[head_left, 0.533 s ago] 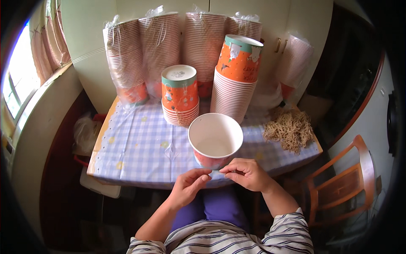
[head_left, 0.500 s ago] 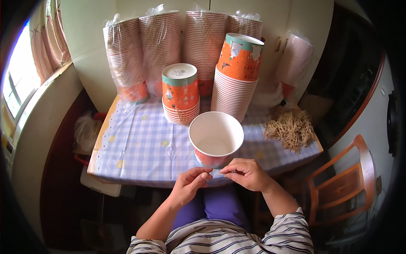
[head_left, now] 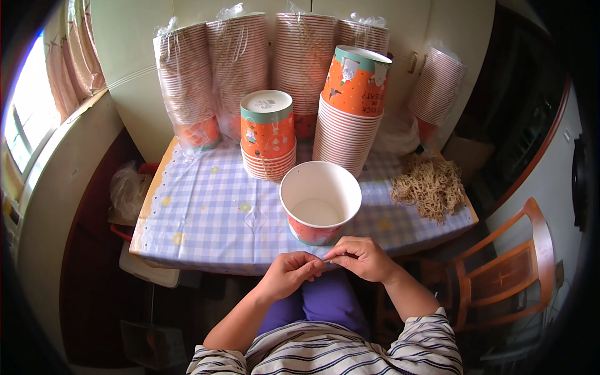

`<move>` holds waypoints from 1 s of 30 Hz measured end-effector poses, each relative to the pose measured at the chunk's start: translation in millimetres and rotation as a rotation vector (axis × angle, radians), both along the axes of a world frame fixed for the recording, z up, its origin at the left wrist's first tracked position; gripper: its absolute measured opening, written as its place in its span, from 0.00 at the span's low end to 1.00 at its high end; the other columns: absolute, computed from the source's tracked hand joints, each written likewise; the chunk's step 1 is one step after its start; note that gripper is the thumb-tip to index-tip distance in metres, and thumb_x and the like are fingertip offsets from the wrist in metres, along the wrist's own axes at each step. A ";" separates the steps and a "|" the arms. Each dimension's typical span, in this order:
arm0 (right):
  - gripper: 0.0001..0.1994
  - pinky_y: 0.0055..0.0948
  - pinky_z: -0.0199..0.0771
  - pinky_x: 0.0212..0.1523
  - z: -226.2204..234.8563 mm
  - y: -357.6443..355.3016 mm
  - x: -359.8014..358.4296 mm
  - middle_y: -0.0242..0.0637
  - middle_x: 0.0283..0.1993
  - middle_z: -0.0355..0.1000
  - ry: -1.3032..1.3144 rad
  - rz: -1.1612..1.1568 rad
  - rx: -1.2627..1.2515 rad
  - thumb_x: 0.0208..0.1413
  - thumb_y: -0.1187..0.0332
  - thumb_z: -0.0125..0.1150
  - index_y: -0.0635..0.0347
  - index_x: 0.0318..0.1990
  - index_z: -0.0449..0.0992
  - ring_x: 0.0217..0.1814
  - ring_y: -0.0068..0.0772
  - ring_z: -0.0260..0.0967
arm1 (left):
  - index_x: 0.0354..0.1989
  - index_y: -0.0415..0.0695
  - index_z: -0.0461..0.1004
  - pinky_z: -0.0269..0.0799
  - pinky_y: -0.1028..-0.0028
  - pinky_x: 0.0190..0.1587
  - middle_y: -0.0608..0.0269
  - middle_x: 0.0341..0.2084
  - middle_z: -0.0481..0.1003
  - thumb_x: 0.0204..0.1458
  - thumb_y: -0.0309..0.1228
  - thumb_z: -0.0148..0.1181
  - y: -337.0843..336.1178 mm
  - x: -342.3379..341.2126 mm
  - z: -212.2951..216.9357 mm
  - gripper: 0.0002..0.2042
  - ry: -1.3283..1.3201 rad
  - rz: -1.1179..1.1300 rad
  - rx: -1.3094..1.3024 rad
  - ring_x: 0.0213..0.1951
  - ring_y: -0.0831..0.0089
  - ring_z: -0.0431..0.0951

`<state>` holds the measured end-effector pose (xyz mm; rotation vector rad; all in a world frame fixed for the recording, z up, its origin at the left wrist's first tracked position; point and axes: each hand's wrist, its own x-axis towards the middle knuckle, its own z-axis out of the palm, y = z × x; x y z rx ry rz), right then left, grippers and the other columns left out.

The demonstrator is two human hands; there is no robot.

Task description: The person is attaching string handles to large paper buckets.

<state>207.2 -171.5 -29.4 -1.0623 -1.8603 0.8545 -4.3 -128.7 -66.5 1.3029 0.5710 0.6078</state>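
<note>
My left hand (head_left: 294, 272) and my right hand (head_left: 361, 257) meet above my lap, just off the table's near edge. Both are closed in a pinch, fingertips almost touching. Something small and thin seems to be between them, too small to name. Right in front of them an orange and green paper bucket (head_left: 320, 194) stands upright, its white inside facing up and a small dark spot near its far rim. Behind it are a short stack of upside-down paper buckets (head_left: 267, 134) and a taller stack (head_left: 350, 112), both orange with green bands.
Several tall stacks of buckets in clear plastic (head_left: 237, 75) line the back, with another wrapped stack (head_left: 437, 87) at the right. A tangled heap of brown twine (head_left: 430, 189) lies on the checked tablecloth (head_left: 206, 212). A wooden chair (head_left: 506, 275) stands right.
My fingertips have come closer together and moved slightly down, the left hand shifting right toward the right one. The bucket has stayed where it was.
</note>
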 end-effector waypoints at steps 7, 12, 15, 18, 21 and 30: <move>0.09 0.20 0.69 0.32 4.2 -3.7 -6.3 0.31 0.31 0.72 -0.001 -0.004 -0.110 0.51 0.79 0.60 0.63 0.40 0.77 0.31 0.19 0.69 | 0.39 0.36 0.75 0.70 0.80 0.37 0.66 0.29 0.76 0.60 0.34 0.53 0.7 -2.5 -3.5 0.12 -0.021 0.020 -0.050 0.33 0.81 0.73; 0.08 0.26 0.69 0.30 -11.0 -3.1 -14.6 0.32 0.31 0.73 0.090 -0.034 -0.144 0.50 0.76 0.61 0.62 0.39 0.76 0.31 0.22 0.70 | 0.39 0.36 0.75 0.69 0.80 0.37 0.66 0.29 0.75 0.60 0.33 0.52 0.8 -2.8 -5.1 0.11 0.007 0.024 -0.009 0.32 0.81 0.73; 0.05 0.21 0.69 0.29 -16.0 0.9 -16.4 0.33 0.29 0.72 -0.061 -0.019 0.049 0.49 0.78 0.61 0.63 0.35 0.77 0.28 0.23 0.70 | 0.38 0.37 0.75 0.69 0.81 0.37 0.67 0.29 0.75 0.58 0.31 0.53 -0.2 -11.8 -6.9 0.09 0.038 -0.024 -0.030 0.32 0.81 0.72; 0.03 0.22 0.70 0.30 -10.3 -2.3 -23.9 0.35 0.28 0.73 -0.082 -0.047 0.065 0.49 0.78 0.61 0.63 0.32 0.77 0.28 0.26 0.71 | 0.37 0.36 0.74 0.69 0.80 0.36 0.67 0.28 0.75 0.57 0.30 0.54 -4.1 -36.1 -5.7 0.09 0.215 -0.070 -0.050 0.32 0.80 0.72; 0.04 0.25 0.70 0.30 -12.0 -1.9 -17.5 0.37 0.29 0.73 -0.068 -0.060 0.025 0.49 0.76 0.62 0.63 0.34 0.76 0.29 0.29 0.71 | 0.33 0.39 0.76 0.70 0.79 0.36 0.63 0.26 0.76 0.50 0.32 0.60 -6.4 -68.5 3.8 0.08 0.687 -0.048 0.204 0.31 0.79 0.73; 0.02 0.18 0.70 0.29 -10.2 -7.0 -18.6 0.32 0.29 0.74 0.032 -0.095 -0.010 0.50 0.77 0.62 0.64 0.32 0.78 0.29 0.18 0.71 | 0.26 0.48 0.79 0.74 0.58 0.36 0.54 0.25 0.77 0.46 0.32 0.51 -31.3 -142.1 -112.0 0.09 1.258 0.224 0.638 0.32 0.54 0.78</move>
